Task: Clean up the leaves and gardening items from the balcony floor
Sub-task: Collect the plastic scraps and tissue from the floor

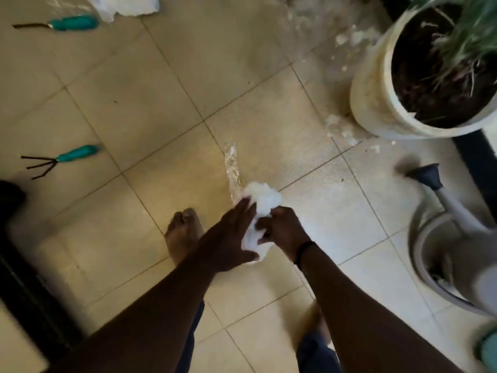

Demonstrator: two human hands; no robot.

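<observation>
Both my hands hold a crumpled white plastic bag (262,200) over the tiled floor. My left hand (231,238) lies along the bag's left side with fingers stretched and the thumb under it. My right hand (282,230) grips the bag with curled fingers. Two teal-handled tools lie on the floor at the left: a hand rake (61,160) and a narrow tool (67,23) farther away. The frame is blurred by motion.
A white pot with a green plant (376,90) stands at the right. A grey watering can (457,238) sits below it. Another white bag (126,5) lies at the top. White specks and dirt spread near the pot. My bare feet stand on the tiles.
</observation>
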